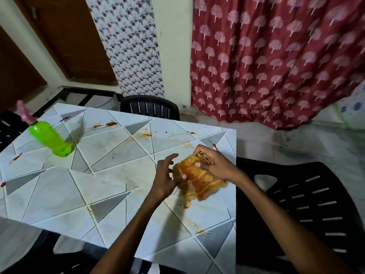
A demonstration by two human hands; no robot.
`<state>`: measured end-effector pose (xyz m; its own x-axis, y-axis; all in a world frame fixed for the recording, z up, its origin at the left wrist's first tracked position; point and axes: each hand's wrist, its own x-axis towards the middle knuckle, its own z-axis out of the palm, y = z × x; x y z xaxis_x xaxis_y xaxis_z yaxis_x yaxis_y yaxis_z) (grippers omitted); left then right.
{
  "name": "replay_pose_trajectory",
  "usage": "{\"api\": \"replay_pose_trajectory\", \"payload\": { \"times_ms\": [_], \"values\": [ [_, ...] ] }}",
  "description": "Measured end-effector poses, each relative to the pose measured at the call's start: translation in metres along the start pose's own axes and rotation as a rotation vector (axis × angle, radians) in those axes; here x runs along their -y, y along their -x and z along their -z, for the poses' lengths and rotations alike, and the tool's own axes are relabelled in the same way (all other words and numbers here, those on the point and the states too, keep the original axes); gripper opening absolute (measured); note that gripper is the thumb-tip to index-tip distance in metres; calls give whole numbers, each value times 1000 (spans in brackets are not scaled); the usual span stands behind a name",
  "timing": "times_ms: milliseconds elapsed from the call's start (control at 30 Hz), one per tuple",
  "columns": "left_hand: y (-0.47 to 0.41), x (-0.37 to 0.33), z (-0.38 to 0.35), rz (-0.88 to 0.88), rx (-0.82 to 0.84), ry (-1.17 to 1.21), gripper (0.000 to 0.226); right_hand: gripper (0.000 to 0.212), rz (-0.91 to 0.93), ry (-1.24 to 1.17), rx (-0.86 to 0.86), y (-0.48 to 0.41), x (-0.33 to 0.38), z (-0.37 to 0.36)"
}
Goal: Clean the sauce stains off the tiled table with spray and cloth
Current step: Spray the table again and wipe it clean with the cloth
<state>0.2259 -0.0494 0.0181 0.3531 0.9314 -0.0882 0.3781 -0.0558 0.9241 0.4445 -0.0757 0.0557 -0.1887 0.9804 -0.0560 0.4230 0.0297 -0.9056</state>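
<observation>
While our right hand (212, 165) pinches the top of the cloth (197, 180), fingers closed on a gathered fold, our left hand (166, 178) meets it from the other side with fingers spread, only the thumb and a fingertip touching the fabric. We hold the cloth just above the tiled table (118, 175), near its right edge, and it is soaked orange with sauce across nearly all that shows. We judge that we are between wipes, bunching or refolding the cloth to find a cleaner face.

Plenty of work remains. Red smears (110, 124) sit along the far side of the table, another streak (16, 157) lies near the left edge, and orange flecks (186, 207) dot the tiles just below our hands. The green spray bottle (50, 138) stands well apart at the far left, its pink nozzle blurred, with neither hand on it.

Next, we think, the cloth needs a fresher side turned outward, or it may only spread sauce around. Then the far smears call for a long reach across the table, likely with more spray first.
</observation>
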Motion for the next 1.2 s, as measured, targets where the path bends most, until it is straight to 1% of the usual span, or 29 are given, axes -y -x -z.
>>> {"api": "replay_pose_trajectory", "payload": {
  "times_ms": [67, 100, 200, 267, 300, 367, 400, 433, 500, 567, 633, 700, 733, 767, 800, 867, 900, 933, 967, 1000, 1067, 1133, 1200],
  "values": [
    [-9, 10, 2, -175, 94, -151, 65, 23, 6, 28, 36, -2, 6, 12],
    [-13, 14, 2, -206, 141, -165, 59, 24, 4, 41, 47, -3, 9, 18],
    [-21, 11, 1, -164, 235, -115, 34, 21, 3, 114, 43, -9, 14, 31],
    [-29, 9, 1, -152, 291, -103, 24, 19, 24, 188, -12, -10, 15, 39],
    [-33, 7, 3, -151, 301, -89, 21, 19, 40, 221, -54, -9, 15, 41],
    [-42, 4, 7, -145, 255, -66, 13, 20, 89, 273, -128, -7, 15, 43],
    [-46, 2, 9, -142, 217, -72, 13, 23, 116, 289, -151, -3, 16, 43],
    [-51, -2, 11, -151, 192, -77, 19, 28, 132, 309, -175, -1, 15, 42],
    [-61, -11, 15, -188, 204, -41, 28, 34, 131, 340, -216, 4, 12, 32],
    [-71, -18, 19, -201, 227, 19, 33, 33, 138, 352, -223, 10, 7, 16],
    [-81, -26, 25, -228, 266, 48, 40, 34, 94, 343, -138, 13, 0, 3],
    [-87, -34, 31, -309, 324, 13, 48, 34, -33, 350, 26, 12, -7, -1],
    [-91, -38, 34, -357, 365, -24, 52, 33, -68, 345, 55, 9, -11, -1],
    [-94, -42, 38, -393, 406, -59, 55, 35, -72, 326, 20, 5, -12, 0],
    [-97, -46, 42, -414, 445, -83, 57, 40, -53, 311, -81, 0, -11, 1],
    [-103, -52, 52, -437, 514, -99, 59, 57, -6, 286, -312, -12, -10, 2],
    [-105, -56, 57, -449, 548, -100, 60, 68, -1, 276, -347, -20, -11, 4],
    [-107, -59, 61, -463, 577, -103, 61, 77, -7, 271, -326, -26, -9, 6],
    [-110, -62, 64, -475, 603, -113, 61, 79, -28, 280, -277, -34, -9, 7],
    [-112, -64, 66, -479, 623, -122, 61, 73, -52, 276, -233, -41, -10, 9],
    [-116, -65, 70, -464, 630, -133, 61, 51, -136, 238, -182, -49, -13, 11],
    [-122, -60, 74, -436, 594, -131, 59, 32, -181, 229, -194, -50, -15, 12],
    [-127, -53, 77, -397, 552, -102, 57, 23, -180, 270, -203, -49, -17, 11]
  ]
}}
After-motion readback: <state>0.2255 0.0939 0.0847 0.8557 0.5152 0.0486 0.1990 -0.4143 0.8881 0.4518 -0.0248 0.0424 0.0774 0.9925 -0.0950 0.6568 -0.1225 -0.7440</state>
